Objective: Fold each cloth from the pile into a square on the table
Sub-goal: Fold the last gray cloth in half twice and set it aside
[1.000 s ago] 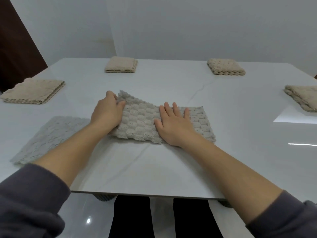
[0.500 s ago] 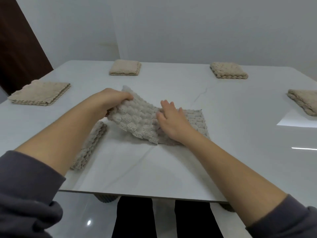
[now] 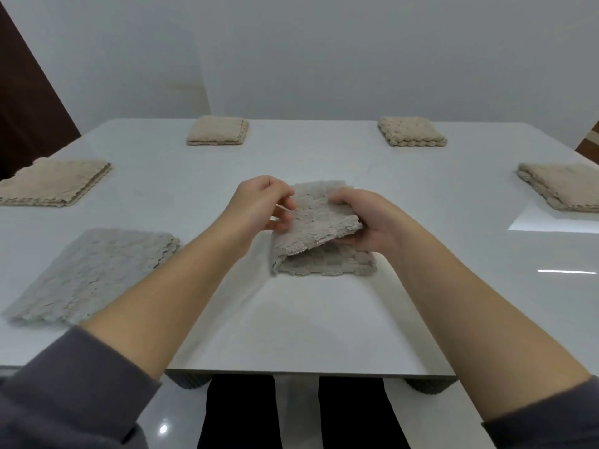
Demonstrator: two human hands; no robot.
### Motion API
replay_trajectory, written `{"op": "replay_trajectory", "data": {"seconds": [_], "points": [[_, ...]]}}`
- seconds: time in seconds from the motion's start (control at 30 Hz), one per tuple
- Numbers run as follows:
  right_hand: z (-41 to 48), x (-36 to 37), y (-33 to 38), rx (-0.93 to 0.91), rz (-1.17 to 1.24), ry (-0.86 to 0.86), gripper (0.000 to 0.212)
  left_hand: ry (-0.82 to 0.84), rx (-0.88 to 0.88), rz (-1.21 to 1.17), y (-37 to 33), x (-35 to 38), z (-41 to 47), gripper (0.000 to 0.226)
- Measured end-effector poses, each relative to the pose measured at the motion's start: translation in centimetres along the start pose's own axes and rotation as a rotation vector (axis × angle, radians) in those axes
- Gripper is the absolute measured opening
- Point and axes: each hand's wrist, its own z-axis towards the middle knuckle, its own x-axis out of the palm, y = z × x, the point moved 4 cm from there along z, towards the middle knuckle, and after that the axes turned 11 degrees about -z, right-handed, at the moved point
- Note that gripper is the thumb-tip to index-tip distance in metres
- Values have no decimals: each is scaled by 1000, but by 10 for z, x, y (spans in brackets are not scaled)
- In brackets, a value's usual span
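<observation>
Left hand [image 3: 262,202] curls over the far left corner of the cloth [image 3: 319,222], its fingers and thumb pinching the upper layer, though blur softens the fingertips. Right hand [image 3: 366,222] grips the same layer's right edge, thumb on top and fingers underneath. It holds that layer raised off the lower one, which lies flat on the tabletop [image 3: 291,319].

The crease runs down the cloth's left side, so the flap gapes to the right. Holding both ends probably lets the person line up the free edge with the one below before laying it down as a square.

Left of the cloth, well apart, lies the pile [image 3: 94,273] of unfolded grey cloths. Four folded pieces sit farther off:
- a smooth square [image 3: 217,130] beyond the cloth to the left
- a knobbly square [image 3: 411,131] beyond it to the right
- a wide square [image 3: 55,183] far to its left
- a last square [image 3: 560,186] far to its right

White tabletop shows on every side of the cloth, so the flap has room to come down and be pressed flat, well back from the front edge.
</observation>
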Motion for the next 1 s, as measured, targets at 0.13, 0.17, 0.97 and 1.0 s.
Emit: {"op": "replay_trajectory", "data": {"seconds": [0.13, 0.17, 0.97, 1.0], "points": [[-2, -13, -1, -79, -198, -107, 29, -80, 306, 394, 11, -4, 3, 16], [-2, -15, -2, -104, -243, -113, 34, -59, 340, 458, 14, -3, 4, 19], [-21, -20, 5, -393, -1392, -591, 60, 102, 158, 993, 23, -7, 43, 29], [-23, -12, 5, -407, -1435, -555, 58, 94, 154, 979, 23, -12, 37, 25]]}}
